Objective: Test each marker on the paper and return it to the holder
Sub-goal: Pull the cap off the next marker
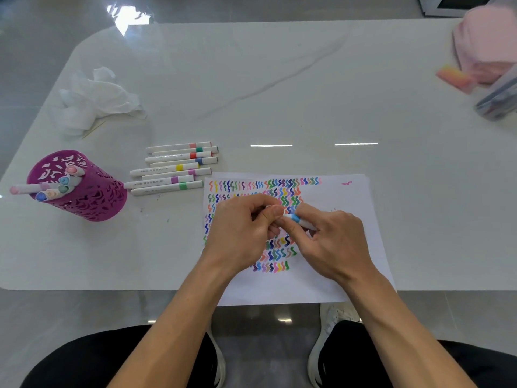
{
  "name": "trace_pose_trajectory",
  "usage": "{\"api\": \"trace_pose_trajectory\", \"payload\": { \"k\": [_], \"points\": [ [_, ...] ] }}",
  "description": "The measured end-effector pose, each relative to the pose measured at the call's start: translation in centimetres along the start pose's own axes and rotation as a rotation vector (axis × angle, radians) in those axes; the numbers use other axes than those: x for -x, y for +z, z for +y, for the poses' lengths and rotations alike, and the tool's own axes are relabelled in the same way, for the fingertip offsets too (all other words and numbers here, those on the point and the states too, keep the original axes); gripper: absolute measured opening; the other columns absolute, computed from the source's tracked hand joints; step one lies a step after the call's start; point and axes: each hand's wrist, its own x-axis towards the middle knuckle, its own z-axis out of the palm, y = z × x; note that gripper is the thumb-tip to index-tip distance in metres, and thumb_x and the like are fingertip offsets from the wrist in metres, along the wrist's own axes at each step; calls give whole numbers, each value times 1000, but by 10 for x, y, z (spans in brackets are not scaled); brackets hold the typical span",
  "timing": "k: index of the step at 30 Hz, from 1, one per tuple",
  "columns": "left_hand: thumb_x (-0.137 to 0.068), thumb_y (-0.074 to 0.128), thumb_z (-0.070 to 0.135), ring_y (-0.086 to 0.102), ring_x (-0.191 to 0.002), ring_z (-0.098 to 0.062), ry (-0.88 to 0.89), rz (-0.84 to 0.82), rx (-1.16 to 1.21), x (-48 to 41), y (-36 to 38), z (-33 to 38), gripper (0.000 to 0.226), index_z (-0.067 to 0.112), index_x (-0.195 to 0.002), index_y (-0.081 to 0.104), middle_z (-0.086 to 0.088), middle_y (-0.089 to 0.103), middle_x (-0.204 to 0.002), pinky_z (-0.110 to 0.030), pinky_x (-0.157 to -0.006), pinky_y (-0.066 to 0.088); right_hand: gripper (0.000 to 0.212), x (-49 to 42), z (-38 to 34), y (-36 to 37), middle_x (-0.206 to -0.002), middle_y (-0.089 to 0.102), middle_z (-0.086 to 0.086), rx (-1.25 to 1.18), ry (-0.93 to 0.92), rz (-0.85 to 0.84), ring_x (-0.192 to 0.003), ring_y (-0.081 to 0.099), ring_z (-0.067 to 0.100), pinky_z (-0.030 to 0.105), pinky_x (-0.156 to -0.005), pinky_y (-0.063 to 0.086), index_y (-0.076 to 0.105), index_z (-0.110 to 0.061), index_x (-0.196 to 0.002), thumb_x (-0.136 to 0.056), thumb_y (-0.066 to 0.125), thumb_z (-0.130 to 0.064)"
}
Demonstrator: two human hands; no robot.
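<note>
Both hands meet over the white paper (349, 214), which is covered with rows of coloured squiggles. A white marker with a light blue band (297, 219) runs between them. My right hand (333, 239) grips its barrel and my left hand (246, 228) pinches its left end, where the cap is hidden by my fingers. Several white markers with coloured bands (173, 168) lie in a row on the table, left of the paper's top edge. The purple cut-out holder (84, 191) stands at the far left with several markers in it, one pink-ended marker (30, 189) leaning out over its rim.
Crumpled white tissue (95, 99) lies behind the holder. At the far right are a pink cloth bundle (486, 43), a pink-orange eraser block (454, 77) and a clear pencil pouch (498, 99). The paper's lower edge overhangs the table's front edge (112, 289).
</note>
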Motion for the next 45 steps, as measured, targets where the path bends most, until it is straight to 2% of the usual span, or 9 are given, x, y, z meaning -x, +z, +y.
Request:
{"api": "trace_pose_trajectory", "payload": {
  "k": [5, 9, 15, 18, 21, 25, 30, 35, 45],
  "points": [
    [-98, 64, 24, 70, -70, -3, 8, 118, 31, 0, 2, 0, 10, 31, -95, 70, 13, 72, -76, -15, -67, 56, 33, -7, 3, -7, -60, 56, -12, -86, 142, -89, -48, 53, 6, 18, -47, 34, 52, -29, -100, -101, 47, -61],
    [-95, 68, 33, 64, -77, 5, -21, 198, -137, -5, 2, -11, 8, 34, -102, 70, 26, 65, -86, -10, -72, 48, 15, -10, 14, -18, -82, 59, -10, -428, 252, -46, -66, 62, 1, 10, -53, 43, 40, -31, -122, -109, 45, -27],
    [-92, 73, 25, 64, -98, -8, 83, 213, -397, -5, 6, -16, 19, 29, -110, 74, 9, 72, -110, -20, -89, 43, 39, -22, 26, -28, -104, 72, 2, -818, 416, 116, -76, 70, 23, 32, -67, 58, 68, -27, -111, -96, 36, -8],
    [-92, 73, 21, 63, -105, -12, 97, 207, -452, -5, 7, -17, 17, 27, -108, 75, 6, 73, -110, -21, -88, 40, 32, -23, 30, -26, -104, 71, 5, -760, 426, 114, -91, 72, 19, 28, -82, 57, 64, -27, -119, -94, 53, -10],
    [-92, 72, 20, 58, -104, -8, 94, 193, -470, -5, 7, -18, 17, 26, -108, 75, 8, 73, -108, -19, -86, 38, 19, -24, 33, -21, -88, 64, -3, -611, 435, 137, -77, 59, 8, 20, -68, 49, 64, -31, -108, -93, 75, -35],
    [-94, 71, 20, 57, -104, -8, 83, 168, -483, -7, 7, -19, 16, 25, -109, 75, 8, 72, -107, -18, -86, 37, 19, -29, 34, -19, -74, 65, -2, -593, 466, 204, -65, 56, 9, 26, -61, 44, 72, -32, -93, -100, 55, -35],
    [-93, 71, 20, 57, -102, -8, 78, 165, -479, -7, 7, -20, 16, 25, -108, 75, 9, 72, -105, -18, -85, 37, 11, -29, 38, -15, -78, 71, 4, -620, 540, 239, -65, 66, 24, 40, -61, 57, 66, -33, -95, -84, 69, -30],
    [-93, 71, 22, 49, -97, 0, 53, 176, -473, -8, 8, -21, 15, 28, -107, 75, 11, 72, -106, -14, -86, 33, 9, -27, 41, -10, -72, 71, 2, -692, 594, 323, -58, 64, 19, 22, -49, 49, 63, -29, -77, -78, 72, -31],
    [-93, 71, 23, 45, -95, 4, 24, 178, -461, -10, 7, -19, 15, 30, -106, 75, 13, 71, -108, 1, -76, 20, 13, -28, 45, -6, -74, 74, 2, -653, 617, 314, -56, 69, 19, 20, -46, 48, 63, -26, -79, -80, 73, -35]
  ]
}}
